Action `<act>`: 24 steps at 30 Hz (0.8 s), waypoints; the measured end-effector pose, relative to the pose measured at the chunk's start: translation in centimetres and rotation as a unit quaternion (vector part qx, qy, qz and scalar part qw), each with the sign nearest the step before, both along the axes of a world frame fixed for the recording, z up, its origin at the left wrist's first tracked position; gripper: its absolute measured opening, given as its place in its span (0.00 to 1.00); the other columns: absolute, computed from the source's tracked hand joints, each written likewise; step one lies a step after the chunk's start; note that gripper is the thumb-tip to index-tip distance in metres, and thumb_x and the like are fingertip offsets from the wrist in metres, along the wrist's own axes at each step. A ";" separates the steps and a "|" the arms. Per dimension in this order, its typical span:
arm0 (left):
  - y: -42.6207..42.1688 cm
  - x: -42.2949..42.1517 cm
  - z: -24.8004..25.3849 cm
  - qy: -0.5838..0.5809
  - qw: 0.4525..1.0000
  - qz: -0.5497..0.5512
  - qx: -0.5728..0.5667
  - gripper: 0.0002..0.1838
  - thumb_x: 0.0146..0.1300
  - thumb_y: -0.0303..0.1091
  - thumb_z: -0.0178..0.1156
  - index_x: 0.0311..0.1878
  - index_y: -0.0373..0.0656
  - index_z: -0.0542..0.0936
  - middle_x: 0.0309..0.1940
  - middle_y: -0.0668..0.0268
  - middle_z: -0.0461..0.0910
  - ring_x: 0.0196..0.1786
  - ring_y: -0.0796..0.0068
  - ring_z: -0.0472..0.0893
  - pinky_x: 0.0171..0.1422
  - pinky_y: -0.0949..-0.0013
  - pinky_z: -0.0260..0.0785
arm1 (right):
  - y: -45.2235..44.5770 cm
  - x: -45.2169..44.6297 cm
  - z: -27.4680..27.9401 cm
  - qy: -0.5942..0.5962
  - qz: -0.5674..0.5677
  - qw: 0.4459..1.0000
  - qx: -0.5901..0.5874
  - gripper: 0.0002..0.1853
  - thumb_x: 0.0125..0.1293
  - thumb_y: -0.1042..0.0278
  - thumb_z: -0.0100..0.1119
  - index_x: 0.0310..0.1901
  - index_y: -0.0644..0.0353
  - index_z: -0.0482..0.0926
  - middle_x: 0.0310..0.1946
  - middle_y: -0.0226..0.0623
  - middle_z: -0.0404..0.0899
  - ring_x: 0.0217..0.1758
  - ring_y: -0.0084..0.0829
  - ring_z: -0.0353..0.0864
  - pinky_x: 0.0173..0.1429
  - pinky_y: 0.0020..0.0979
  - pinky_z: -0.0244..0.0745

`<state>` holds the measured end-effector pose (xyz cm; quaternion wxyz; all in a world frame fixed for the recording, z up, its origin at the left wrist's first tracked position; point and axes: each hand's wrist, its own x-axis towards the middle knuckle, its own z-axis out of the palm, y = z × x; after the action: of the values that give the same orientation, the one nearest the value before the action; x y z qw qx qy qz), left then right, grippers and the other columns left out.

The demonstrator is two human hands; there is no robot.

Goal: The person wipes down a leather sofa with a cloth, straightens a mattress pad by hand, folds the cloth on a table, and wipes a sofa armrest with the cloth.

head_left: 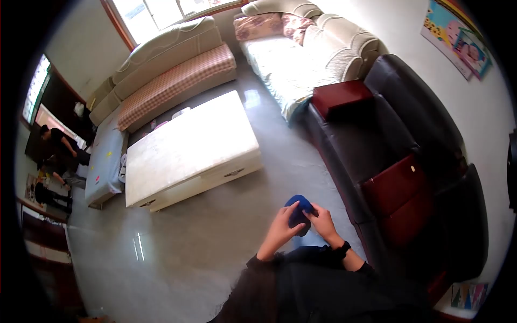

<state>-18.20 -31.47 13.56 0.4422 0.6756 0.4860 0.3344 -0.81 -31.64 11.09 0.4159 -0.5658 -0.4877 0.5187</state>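
Observation:
A small blue and dark cloth item (299, 206) is held up in front of my body, above the grey floor. My left hand (282, 228) grips its left side, with the fingers closed on its edge. On the other side my right hand (323, 222) pinches it between thumb and fingers. A black band (342, 248) is around my right wrist. Part of the item is hidden behind my fingers.
A long white table (188, 145) stands ahead to the left. Beyond it are a sofa with a checked cover (177, 78) and a daybed (102, 161). A dark leather sofa (355, 151) runs along my right. Several people (64, 145) are at the far left.

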 end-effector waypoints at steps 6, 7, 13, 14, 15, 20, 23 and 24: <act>8.6 0.0 1.1 0.014 0.995 0.092 0.021 0.38 0.51 0.31 0.68 0.66 0.43 0.65 0.58 0.50 0.71 0.58 0.50 0.74 0.61 0.59 0.67 | 11.6 -1.1 2.3 0.067 0.061 0.996 0.013 0.18 0.64 0.68 0.62 0.52 0.69 0.76 0.38 0.41 0.84 0.41 0.22 0.81 0.46 0.26 0.75; 10.2 0.1 1.6 0.015 0.994 0.103 0.019 0.38 0.51 0.31 0.68 0.66 0.43 0.65 0.58 0.50 0.71 0.58 0.50 0.74 0.61 0.59 0.67 | 13.4 -1.5 2.9 0.068 0.064 0.996 0.012 0.19 0.63 0.68 0.63 0.52 0.69 0.75 0.39 0.41 0.84 0.41 0.23 0.81 0.46 0.26 0.75; 16.9 -1.1 1.2 0.036 0.982 0.182 0.045 0.35 0.52 0.26 0.65 0.65 0.44 0.68 0.56 0.51 0.75 0.56 0.53 0.77 0.60 0.61 0.70 | 21.8 -3.8 3.7 0.016 0.165 0.986 0.027 0.26 0.58 0.68 0.67 0.57 0.70 0.72 0.43 0.45 0.83 0.44 0.27 0.82 0.48 0.27 0.76; 18.0 -1.9 1.0 0.048 0.978 0.198 0.038 0.32 0.54 0.27 0.64 0.65 0.44 0.69 0.50 0.51 0.79 0.53 0.57 0.80 0.57 0.63 0.71 | 22.9 -4.3 2.2 -0.007 0.176 0.982 0.064 0.29 0.57 0.68 0.68 0.58 0.70 0.70 0.43 0.46 0.82 0.43 0.27 0.82 0.48 0.27 0.76; 19.0 -2.8 0.4 0.046 0.979 0.197 0.036 0.32 0.54 0.27 0.64 0.65 0.44 0.69 0.50 0.51 0.79 0.53 0.57 0.80 0.57 0.63 0.71 | 24.0 -4.9 1.7 -0.009 0.176 0.982 0.062 0.29 0.57 0.68 0.68 0.58 0.70 0.70 0.43 0.46 0.82 0.43 0.27 0.82 0.48 0.27 0.76; 24.5 -8.5 -2.3 -0.055 0.982 0.158 -0.087 0.27 0.59 0.27 0.61 0.63 0.43 0.70 0.47 0.49 0.80 0.50 0.56 0.82 0.53 0.63 0.72 | 29.8 -9.1 2.0 -0.014 0.178 0.984 -0.006 0.30 0.54 0.68 0.71 0.57 0.72 0.71 0.43 0.45 0.83 0.44 0.27 0.82 0.50 0.26 0.75; 29.3 -11.4 -2.7 -0.095 0.988 0.116 -0.043 0.22 0.65 0.32 0.57 0.62 0.43 0.69 0.40 0.50 0.82 0.42 0.62 0.84 0.46 0.65 0.74 | 33.3 -11.7 1.8 0.054 0.121 0.991 -0.030 0.29 0.54 0.67 0.71 0.55 0.72 0.73 0.41 0.44 0.83 0.43 0.27 0.82 0.48 0.25 0.76; 30.7 -12.4 -1.7 -0.101 0.983 0.110 -0.104 0.22 0.66 0.31 0.56 0.62 0.40 0.69 0.40 0.56 0.82 0.42 0.71 0.81 0.46 0.69 0.73 | 34.0 -12.5 2.1 0.048 0.109 0.992 -0.035 0.29 0.54 0.67 0.71 0.55 0.72 0.73 0.41 0.44 0.83 0.43 0.27 0.82 0.48 0.25 0.76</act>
<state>-30.62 -0.78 11.85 0.5177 0.5308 0.5424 0.3951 -13.28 2.35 13.17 0.3598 -0.4979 -0.5076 0.6041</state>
